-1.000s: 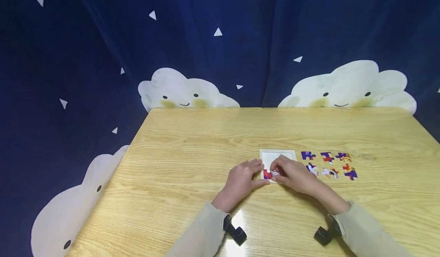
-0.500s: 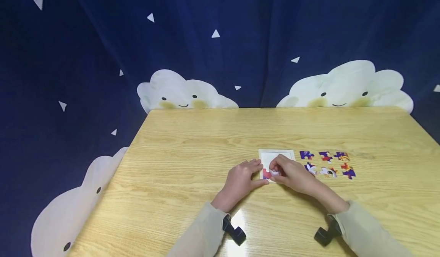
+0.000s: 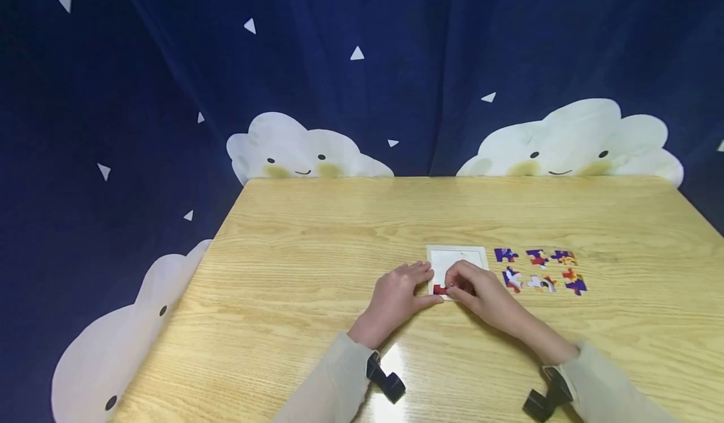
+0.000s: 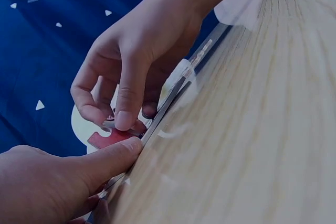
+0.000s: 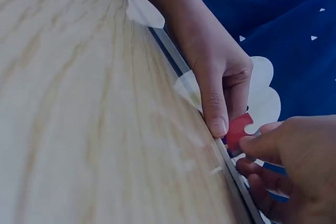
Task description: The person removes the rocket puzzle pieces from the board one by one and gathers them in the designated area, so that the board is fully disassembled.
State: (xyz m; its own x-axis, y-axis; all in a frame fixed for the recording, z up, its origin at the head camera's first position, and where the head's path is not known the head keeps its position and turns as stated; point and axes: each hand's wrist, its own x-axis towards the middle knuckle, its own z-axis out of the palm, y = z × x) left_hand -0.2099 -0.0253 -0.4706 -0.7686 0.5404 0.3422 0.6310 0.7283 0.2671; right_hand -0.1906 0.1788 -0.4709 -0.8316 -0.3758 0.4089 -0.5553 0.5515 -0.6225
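A white square puzzle tray (image 3: 455, 247) lies on the wooden table. My left hand (image 3: 396, 294) holds its near left corner, thumb along the front edge and fingers at the left side. Beside that thumb, a red puzzle piece (image 5: 240, 128) with a rounded notch sits in the corner. My right hand (image 3: 485, 294) is over the front of the tray, thumb and forefinger pinching a small puzzle piece (image 4: 109, 124) next to the red one. Fingers cover most of this pinched piece.
Right of the tray lie several loose jigsaw pieces in two rows, among them a purple piece (image 3: 505, 255) and an orange and purple one (image 3: 575, 282). A dark blue curtain (image 3: 317, 65) with white clouds hangs behind the table (image 3: 294, 272).
My right hand has shifted slightly right and toward me, its wrist lower in view. Less of the red piece's face shows in the head view. My left hand keeps its place.
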